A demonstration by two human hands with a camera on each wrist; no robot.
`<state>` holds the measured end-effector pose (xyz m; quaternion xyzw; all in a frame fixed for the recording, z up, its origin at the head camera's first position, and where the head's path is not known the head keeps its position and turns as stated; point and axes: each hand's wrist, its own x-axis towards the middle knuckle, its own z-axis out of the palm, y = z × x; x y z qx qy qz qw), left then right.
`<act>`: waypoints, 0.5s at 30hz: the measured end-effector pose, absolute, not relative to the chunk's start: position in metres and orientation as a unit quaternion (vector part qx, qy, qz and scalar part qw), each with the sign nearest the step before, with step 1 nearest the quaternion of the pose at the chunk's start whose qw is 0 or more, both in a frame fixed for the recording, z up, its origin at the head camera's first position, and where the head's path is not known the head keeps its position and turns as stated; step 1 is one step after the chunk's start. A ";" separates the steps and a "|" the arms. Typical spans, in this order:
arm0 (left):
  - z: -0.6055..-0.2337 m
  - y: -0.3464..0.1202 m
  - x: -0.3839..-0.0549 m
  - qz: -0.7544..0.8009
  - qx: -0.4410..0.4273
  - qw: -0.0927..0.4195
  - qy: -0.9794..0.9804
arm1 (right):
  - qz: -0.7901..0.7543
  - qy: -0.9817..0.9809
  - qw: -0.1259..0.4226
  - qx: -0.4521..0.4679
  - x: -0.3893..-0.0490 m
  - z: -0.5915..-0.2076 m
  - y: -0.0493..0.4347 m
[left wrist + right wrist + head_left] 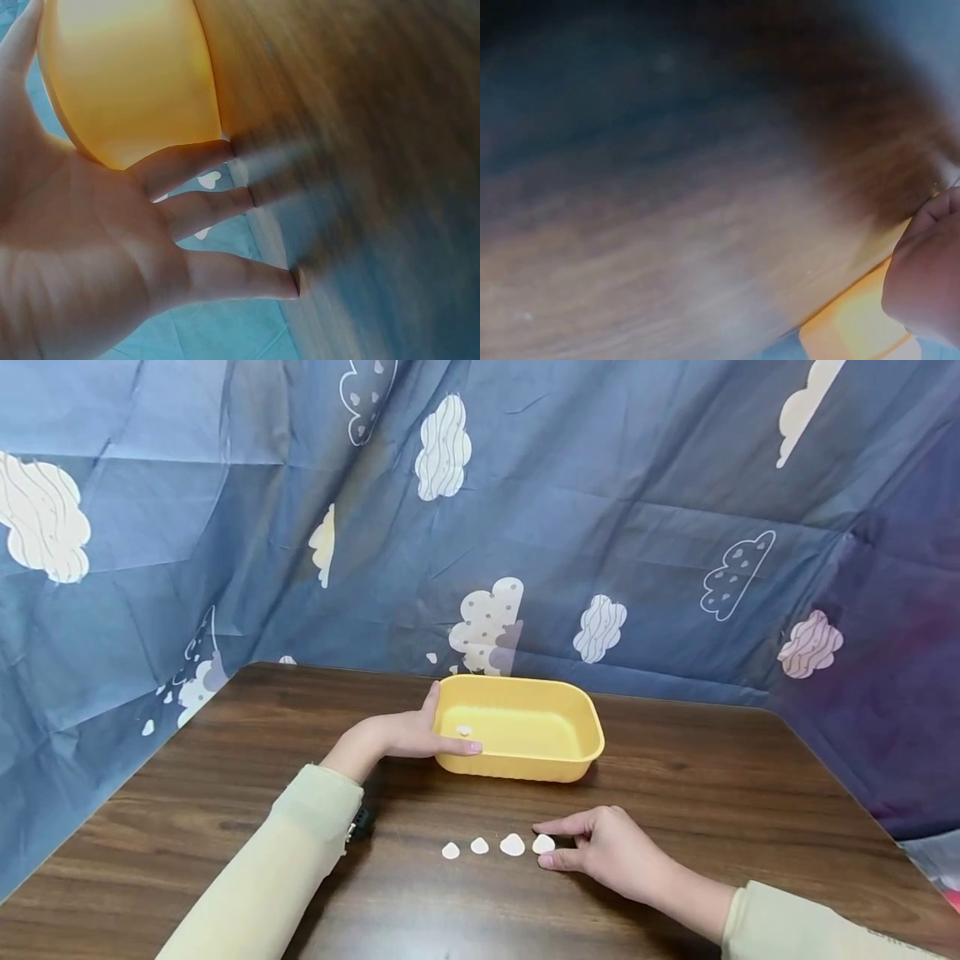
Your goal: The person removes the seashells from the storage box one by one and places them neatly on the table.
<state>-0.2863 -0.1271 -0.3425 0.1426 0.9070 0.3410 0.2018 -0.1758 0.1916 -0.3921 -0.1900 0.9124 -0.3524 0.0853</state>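
Note:
A yellow rectangular plastic bin (pixel 523 767) sits toward the back of the brown table, with a small white piece (pixel 463 730) inside near its left end. My left hand (pixel 411 732) rests against that end, thumb along the near rim. In the left wrist view, straight fingers (pixel 210 206) reach down to the tabletop beside the bin. My right hand (pixel 618 853) pinches the rightmost rounded white piece (pixel 543 844) between thumb and forefinger on the table. Left of it lie a larger white piece (pixel 512 845) and two smaller ones. The right wrist view hides the pinched piece.
Behind the wooden table (pixel 675 752) hangs a blue cloth (pixel 555 552) with cloud prints, reaching round both sides. The row of white pieces lies in front of the bin, between my two forearms. A dark wrist device (pixel 363 821) sits under the left sleeve.

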 end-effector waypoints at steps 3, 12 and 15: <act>-0.340 -0.126 -0.289 0.332 0.145 0.202 0.910 | -0.353 0.912 0.088 -0.188 -0.177 -0.389 0.192; -0.338 -0.129 -0.288 0.329 0.139 0.205 0.911 | -0.357 0.913 0.087 -0.177 -0.177 -0.387 0.188; -0.340 -0.128 -0.287 0.328 0.139 0.208 0.911 | -0.358 0.913 0.089 -0.176 -0.176 -0.388 0.189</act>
